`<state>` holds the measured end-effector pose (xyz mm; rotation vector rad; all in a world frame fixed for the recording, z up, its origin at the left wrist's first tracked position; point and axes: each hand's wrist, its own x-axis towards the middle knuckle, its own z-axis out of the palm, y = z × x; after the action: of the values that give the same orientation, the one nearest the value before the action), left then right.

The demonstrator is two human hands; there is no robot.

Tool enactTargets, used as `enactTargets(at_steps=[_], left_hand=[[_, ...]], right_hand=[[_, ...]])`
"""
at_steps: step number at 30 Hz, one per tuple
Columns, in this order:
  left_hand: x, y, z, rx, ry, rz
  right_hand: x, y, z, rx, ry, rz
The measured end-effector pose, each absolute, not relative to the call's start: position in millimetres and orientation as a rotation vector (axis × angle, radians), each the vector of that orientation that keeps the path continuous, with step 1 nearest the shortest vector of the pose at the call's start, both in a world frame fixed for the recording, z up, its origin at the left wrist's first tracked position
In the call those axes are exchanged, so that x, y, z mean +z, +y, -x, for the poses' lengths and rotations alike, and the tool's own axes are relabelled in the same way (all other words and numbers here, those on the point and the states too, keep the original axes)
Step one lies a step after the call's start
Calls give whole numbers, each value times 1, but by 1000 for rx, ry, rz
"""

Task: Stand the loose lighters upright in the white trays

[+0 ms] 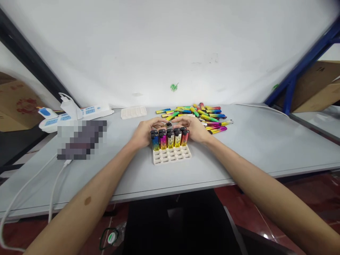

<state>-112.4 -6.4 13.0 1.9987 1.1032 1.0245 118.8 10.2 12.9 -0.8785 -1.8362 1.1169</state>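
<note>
A white slotted tray (172, 156) lies on the table in front of me. Colourful metallic lighters (170, 139) with black tops stand upright in its far rows, while the near rows of slots hold nothing. Behind these lighters, my left hand (145, 131) and my right hand (195, 128) curve inward with bent fingers. Their fingertips come together around a lighter (169, 124). Only its black top shows between them; the standing lighters and my fingers hide its body.
A loose pile of shiny lighters (196, 112) lies behind my right hand. Another white slotted tray (133, 112) rests near the wall. On the left are a power strip (90, 110), a blurred dark object (82, 140) and white cables (52, 198). Cardboard boxes (316, 85) stand at the right.
</note>
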Motion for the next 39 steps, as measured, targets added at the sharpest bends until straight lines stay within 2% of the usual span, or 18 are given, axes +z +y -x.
enactTargets(at_steps=[8,14,20,24,28,35,39], left_hand=[[8,-1,112,1024,1136,-2062],[9,-1,113,1050,1380,-2274],[0,15,113,646,1367,-2601],[-4,24,114,478,1339,-2608],[-4,24,116,553,1362,-2606],[6,13,128,673,1839,-2453],[10,10,131,714,1904,-2412]], right_hand=[[7,13,-113,1134,-1809,804],[23,11,-117,1212,-1284,887],[32,17,-133,1317,-983,934],[36,15,-136,1370,-980,973],[37,8,-134,1353,-1096,978],[30,9,-133,1553,-1278,948],[29,6,-129,1594,-1304,993]])
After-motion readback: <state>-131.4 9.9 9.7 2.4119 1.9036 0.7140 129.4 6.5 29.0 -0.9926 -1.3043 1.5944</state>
